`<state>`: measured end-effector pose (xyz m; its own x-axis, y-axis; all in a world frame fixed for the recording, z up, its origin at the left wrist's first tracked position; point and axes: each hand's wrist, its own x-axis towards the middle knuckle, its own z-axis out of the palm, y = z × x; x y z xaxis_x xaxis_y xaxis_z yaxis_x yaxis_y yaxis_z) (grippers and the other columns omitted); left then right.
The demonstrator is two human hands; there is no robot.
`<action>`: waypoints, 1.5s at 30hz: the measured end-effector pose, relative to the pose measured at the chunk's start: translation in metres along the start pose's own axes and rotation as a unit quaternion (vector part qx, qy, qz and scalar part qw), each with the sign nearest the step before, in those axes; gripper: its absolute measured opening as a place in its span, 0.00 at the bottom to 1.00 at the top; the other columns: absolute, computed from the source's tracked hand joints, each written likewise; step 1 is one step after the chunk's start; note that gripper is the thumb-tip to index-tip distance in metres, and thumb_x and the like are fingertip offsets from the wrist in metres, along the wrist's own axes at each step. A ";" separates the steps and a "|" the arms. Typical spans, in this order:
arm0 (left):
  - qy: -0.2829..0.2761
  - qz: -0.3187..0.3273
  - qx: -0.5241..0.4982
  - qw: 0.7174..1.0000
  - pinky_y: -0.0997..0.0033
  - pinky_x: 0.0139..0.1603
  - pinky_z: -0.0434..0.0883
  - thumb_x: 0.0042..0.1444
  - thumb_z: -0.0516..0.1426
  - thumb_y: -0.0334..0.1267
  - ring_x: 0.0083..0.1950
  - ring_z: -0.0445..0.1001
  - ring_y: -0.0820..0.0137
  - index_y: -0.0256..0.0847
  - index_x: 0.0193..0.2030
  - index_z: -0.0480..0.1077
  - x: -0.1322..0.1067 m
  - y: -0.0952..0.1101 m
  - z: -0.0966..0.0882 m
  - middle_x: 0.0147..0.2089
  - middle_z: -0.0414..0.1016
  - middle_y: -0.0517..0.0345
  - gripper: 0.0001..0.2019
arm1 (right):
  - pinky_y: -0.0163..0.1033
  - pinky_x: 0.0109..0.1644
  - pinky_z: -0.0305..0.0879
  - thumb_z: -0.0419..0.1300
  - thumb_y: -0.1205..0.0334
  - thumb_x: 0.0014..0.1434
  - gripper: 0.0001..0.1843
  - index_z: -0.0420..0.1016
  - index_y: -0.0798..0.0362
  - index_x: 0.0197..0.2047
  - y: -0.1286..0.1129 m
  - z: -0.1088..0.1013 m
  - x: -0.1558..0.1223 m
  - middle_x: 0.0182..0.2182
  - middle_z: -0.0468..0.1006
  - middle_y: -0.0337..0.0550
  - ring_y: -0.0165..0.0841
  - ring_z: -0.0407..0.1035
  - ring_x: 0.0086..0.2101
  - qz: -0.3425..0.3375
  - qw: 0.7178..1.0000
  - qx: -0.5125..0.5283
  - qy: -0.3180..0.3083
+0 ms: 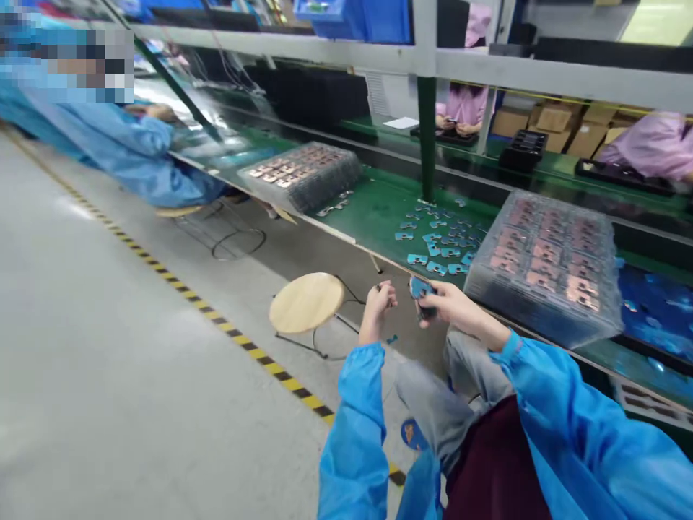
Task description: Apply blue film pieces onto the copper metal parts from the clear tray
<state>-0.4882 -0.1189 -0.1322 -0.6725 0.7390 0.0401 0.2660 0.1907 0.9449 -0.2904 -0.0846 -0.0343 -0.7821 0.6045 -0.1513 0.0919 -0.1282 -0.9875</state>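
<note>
My right hand (453, 306) grips a small flat part with a blue face (420, 287) between thumb and fingers, just off the bench's front edge. To its left, my left hand (380, 303) is closed, fingers curled together; a tiny dark spot shows at the fingertips, too small to name. A gap separates the two hands. On the green bench top (373, 209) beyond them lie several loose notched blue parts (449, 253), similar in colour to the held one. Right of these stands a stack of clear plastic trays (546, 267) with copper-coloured parts inside.
Another tray stack (303, 173) stands farther left on the bench. A round wooden stool (307, 302) is left of my hands, beside yellow-black floor tape (238, 336). A green post (426, 137) rises from the bench. A co-worker in blue (119, 144) sits far left; people in pink work opposite.
</note>
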 end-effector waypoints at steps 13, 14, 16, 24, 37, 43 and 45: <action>-0.066 0.101 0.264 0.957 0.35 0.74 0.66 0.68 0.49 0.25 0.73 0.66 0.41 0.44 0.71 0.74 0.204 -0.041 -0.007 0.71 0.71 0.37 0.28 | 0.51 0.60 0.73 0.58 0.69 0.68 0.18 0.70 0.56 0.60 0.055 0.002 0.234 0.50 0.81 0.59 0.50 0.77 0.54 0.133 0.880 -0.402 0.214; -0.080 0.101 0.285 0.950 0.34 0.74 0.66 0.68 0.49 0.25 0.73 0.66 0.40 0.43 0.69 0.75 0.214 -0.038 -0.005 0.70 0.71 0.36 0.27 | 0.50 0.61 0.73 0.58 0.70 0.67 0.17 0.71 0.56 0.59 0.053 0.005 0.233 0.52 0.81 0.60 0.50 0.75 0.56 0.140 0.872 -0.424 0.202; -0.107 0.101 0.316 0.937 0.36 0.73 0.66 0.67 0.49 0.24 0.72 0.65 0.40 0.41 0.67 0.76 0.230 -0.032 -0.003 0.69 0.71 0.35 0.26 | 0.48 0.63 0.72 0.58 0.72 0.66 0.16 0.73 0.57 0.57 0.045 0.011 0.232 0.55 0.78 0.62 0.50 0.71 0.60 0.147 0.857 -0.460 0.180; -0.208 0.100 0.368 0.901 0.50 0.71 0.72 0.67 0.58 0.29 0.66 0.72 0.48 0.38 0.62 0.76 0.249 -0.019 -0.033 0.63 0.72 0.38 0.18 | 0.49 0.62 0.71 0.58 0.71 0.68 0.22 0.72 0.59 0.64 0.030 0.006 0.231 0.57 0.73 0.62 0.50 0.64 0.59 0.155 0.826 -0.522 0.145; -0.328 0.118 0.418 0.839 0.51 0.65 0.74 0.72 0.56 0.33 0.63 0.73 0.46 0.41 0.64 0.74 0.254 -0.007 -0.065 0.61 0.76 0.39 0.16 | 0.45 0.54 0.72 0.49 0.64 0.77 0.18 0.70 0.56 0.64 0.012 0.004 0.221 0.54 0.79 0.58 0.47 0.72 0.54 0.286 0.803 -0.467 0.234; -0.324 0.110 0.428 0.836 0.50 0.63 0.76 0.71 0.56 0.35 0.65 0.72 0.44 0.39 0.66 0.72 0.289 -0.013 -0.077 0.63 0.74 0.37 0.19 | 0.45 0.57 0.72 0.54 0.71 0.71 0.19 0.70 0.56 0.63 0.007 -0.049 0.249 0.55 0.79 0.59 0.48 0.72 0.58 0.345 0.786 -0.457 0.234; -0.325 0.113 0.428 0.836 0.49 0.64 0.76 0.71 0.55 0.35 0.65 0.72 0.44 0.40 0.66 0.72 0.305 -0.016 -0.075 0.63 0.74 0.37 0.19 | 0.45 0.57 0.73 0.57 0.72 0.70 0.19 0.70 0.56 0.62 0.008 -0.063 0.255 0.54 0.79 0.58 0.47 0.74 0.56 0.355 0.788 -0.452 0.220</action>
<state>-0.7492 0.0548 -0.1107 -0.0962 0.9604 -0.2617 0.9192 0.1865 0.3467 -0.4501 0.1176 -0.0833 -0.0647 0.8724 -0.4845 0.9675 -0.0642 -0.2447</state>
